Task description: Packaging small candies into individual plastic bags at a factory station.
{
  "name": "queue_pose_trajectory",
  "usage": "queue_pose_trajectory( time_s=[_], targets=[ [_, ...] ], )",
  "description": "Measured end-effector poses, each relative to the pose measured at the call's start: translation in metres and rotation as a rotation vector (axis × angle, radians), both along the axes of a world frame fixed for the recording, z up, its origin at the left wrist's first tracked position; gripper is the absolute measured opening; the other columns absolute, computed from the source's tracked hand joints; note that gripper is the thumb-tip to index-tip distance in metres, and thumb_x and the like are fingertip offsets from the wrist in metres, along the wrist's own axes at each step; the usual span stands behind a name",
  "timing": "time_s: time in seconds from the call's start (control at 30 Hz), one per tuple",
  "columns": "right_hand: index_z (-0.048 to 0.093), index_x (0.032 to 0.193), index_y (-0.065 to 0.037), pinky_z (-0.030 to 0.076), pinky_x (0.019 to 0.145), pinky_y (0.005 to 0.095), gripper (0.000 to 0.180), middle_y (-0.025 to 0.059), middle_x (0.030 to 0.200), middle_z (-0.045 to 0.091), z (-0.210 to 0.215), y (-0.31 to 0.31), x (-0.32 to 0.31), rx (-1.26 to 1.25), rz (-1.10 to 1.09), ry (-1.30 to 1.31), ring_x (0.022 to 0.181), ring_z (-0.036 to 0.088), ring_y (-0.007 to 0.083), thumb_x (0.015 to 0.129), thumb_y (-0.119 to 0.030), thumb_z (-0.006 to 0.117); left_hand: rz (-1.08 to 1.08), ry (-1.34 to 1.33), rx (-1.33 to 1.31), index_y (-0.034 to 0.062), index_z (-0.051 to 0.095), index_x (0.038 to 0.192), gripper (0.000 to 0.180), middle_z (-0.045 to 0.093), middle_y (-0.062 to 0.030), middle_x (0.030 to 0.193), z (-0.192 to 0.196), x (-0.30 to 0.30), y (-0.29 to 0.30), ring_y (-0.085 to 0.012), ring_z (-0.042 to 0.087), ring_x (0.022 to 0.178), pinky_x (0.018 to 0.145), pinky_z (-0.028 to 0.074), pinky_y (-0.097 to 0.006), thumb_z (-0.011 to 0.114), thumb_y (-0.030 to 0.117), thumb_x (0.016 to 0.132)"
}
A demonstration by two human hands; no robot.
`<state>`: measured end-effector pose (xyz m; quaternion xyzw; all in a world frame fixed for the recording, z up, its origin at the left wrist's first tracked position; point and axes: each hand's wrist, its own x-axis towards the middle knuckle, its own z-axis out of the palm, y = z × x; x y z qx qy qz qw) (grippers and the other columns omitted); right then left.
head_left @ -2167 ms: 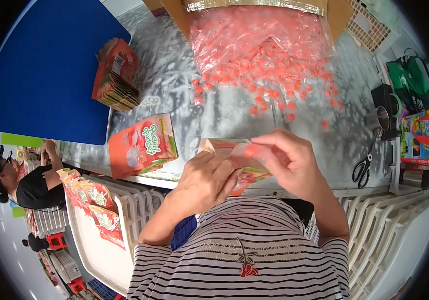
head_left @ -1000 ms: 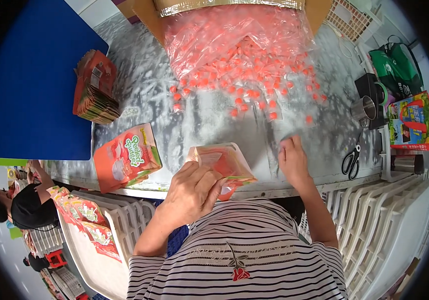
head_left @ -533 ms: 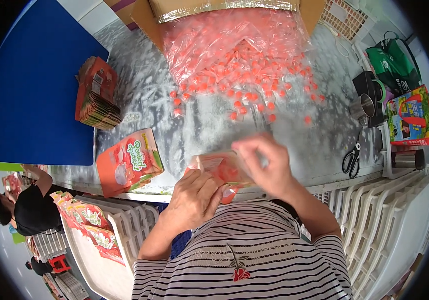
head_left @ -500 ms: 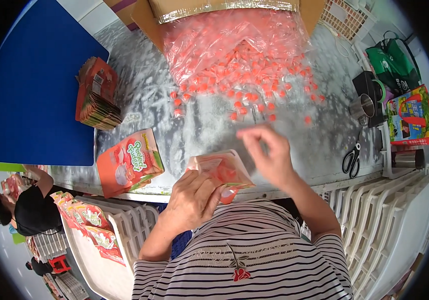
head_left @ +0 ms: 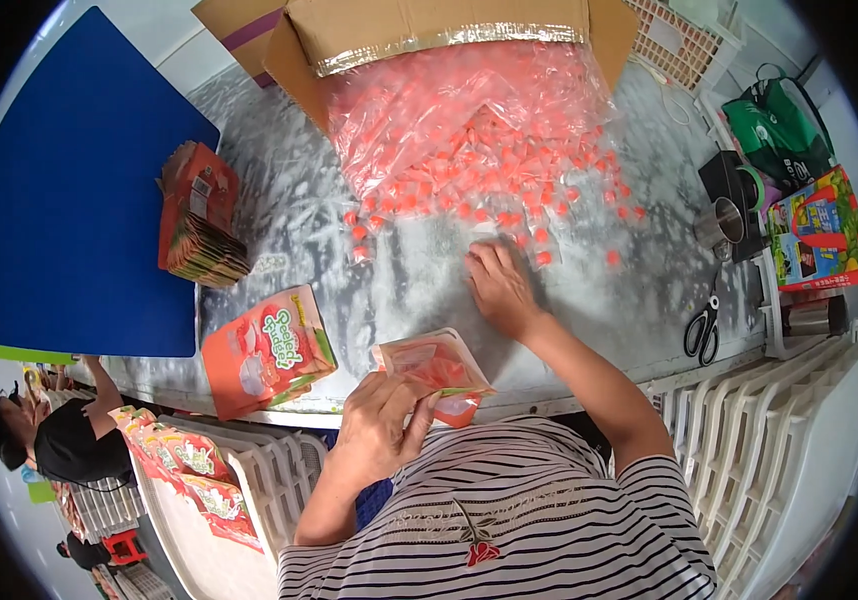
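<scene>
Head-worn fisheye — steeply down, close

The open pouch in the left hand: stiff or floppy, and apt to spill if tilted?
The pouch looks like thin film, and its mouth gapes unevenly, so probably floppy. The left hand pinches just one edge, so it seems light. With the mouth open, contents might slide out if tilted.

The left hand [head_left: 377, 420] sits close to the body at the lower middle of the view, forearm rising from the lower edge, fingers curled and thumb pressed in a closed grip. The right arm is stretched forward and away from the torso, elbow bent slightly, wrist straight. The right hand [head_left: 499, 285] lies palm down, fingers spread loosely and pointing up and left, holding nothing.
</scene>
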<state>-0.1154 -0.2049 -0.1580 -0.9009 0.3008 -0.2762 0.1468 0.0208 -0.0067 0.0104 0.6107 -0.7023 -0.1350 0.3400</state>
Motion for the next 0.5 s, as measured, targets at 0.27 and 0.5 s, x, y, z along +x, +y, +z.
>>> queue_pose_trajectory(
  time_s=[0.27,0.5],
  targets=[
    [0.058,0.115,-0.002,0.041,0.098,0.0429,0.037,0.0152,0.124,0.051,0.029,0.006,-0.051,0.130,-0.062,-0.079,0.116,0.046,0.0358,0.081,-0.015,0.068,-0.019,0.013,-0.031,0.0012,0.061,0.086,0.013,0.062,-0.0125,0.075,-0.004,0.000,-0.007,-0.0310,0.057,0.063,0.058,0.045,-0.039,0.071,0.001,0.077],
    [0.057,0.117,0.000,0.042,0.096,0.0423,0.036,0.0150,0.124,0.052,0.023,-0.008,-0.054,-0.010,-0.090,-0.016,0.113,0.048,0.0355,0.085,-0.013,0.065,-0.001,0.001,-0.028,0.0015,0.061,0.085,0.013,0.062,-0.0115,0.075,-0.005,-0.001,-0.003,-0.0308,0.057,0.061,0.059,0.046,-0.039,0.071,0.002,0.076]
  ],
)
